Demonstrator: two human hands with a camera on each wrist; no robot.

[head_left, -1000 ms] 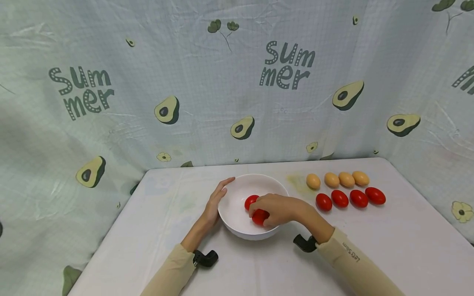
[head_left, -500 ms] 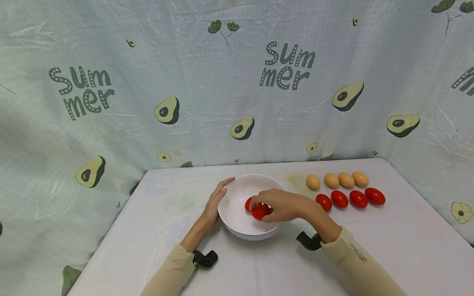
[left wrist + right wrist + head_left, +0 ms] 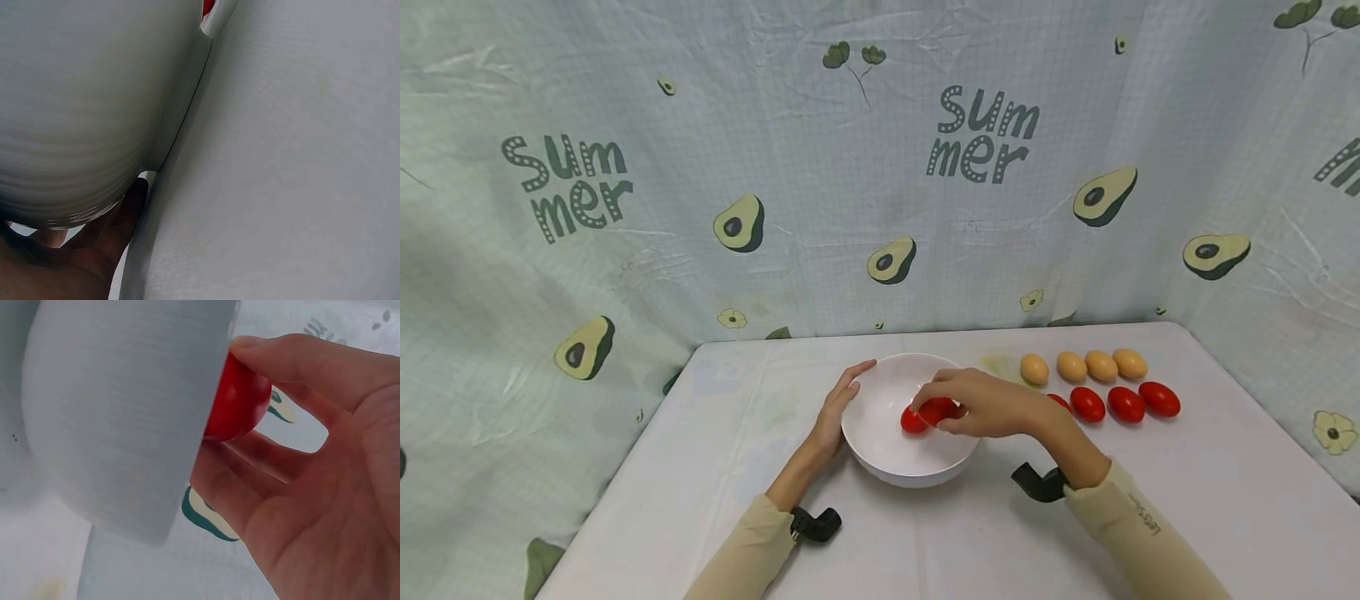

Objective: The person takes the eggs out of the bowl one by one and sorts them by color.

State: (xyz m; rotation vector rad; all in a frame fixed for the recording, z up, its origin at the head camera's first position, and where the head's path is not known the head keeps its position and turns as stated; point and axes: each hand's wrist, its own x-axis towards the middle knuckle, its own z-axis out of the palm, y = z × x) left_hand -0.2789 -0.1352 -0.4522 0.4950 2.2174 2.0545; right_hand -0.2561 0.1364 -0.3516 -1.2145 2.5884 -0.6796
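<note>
A white bowl (image 3: 880, 433) stands at the middle of the table. My right hand (image 3: 951, 400) hovers over it and pinches a red egg (image 3: 934, 411) between thumb and fingers. In the right wrist view the red egg (image 3: 240, 403) shows at the fingertips (image 3: 250, 342), beside the bowl's outer wall (image 3: 125, 412). A second red egg (image 3: 912, 422) lies inside the bowl. My left hand (image 3: 838, 404) rests with straight fingers against the bowl's left side. In the left wrist view the bowl wall (image 3: 81, 94) fills the frame, with the left hand (image 3: 81, 256) in shadow below it.
Right of the bowl lie a row of several tan eggs (image 3: 1101, 365) and, nearer me, a row of red eggs (image 3: 1125, 403); my right wrist partly hides the leftmost. The white table (image 3: 1187, 500) is walled in by a printed curtain (image 3: 850, 208) behind and at both sides.
My right hand has risen from the bowl's bottom with the red egg and moved a little toward the far right rim. The left hand and the bowl have stayed put.
</note>
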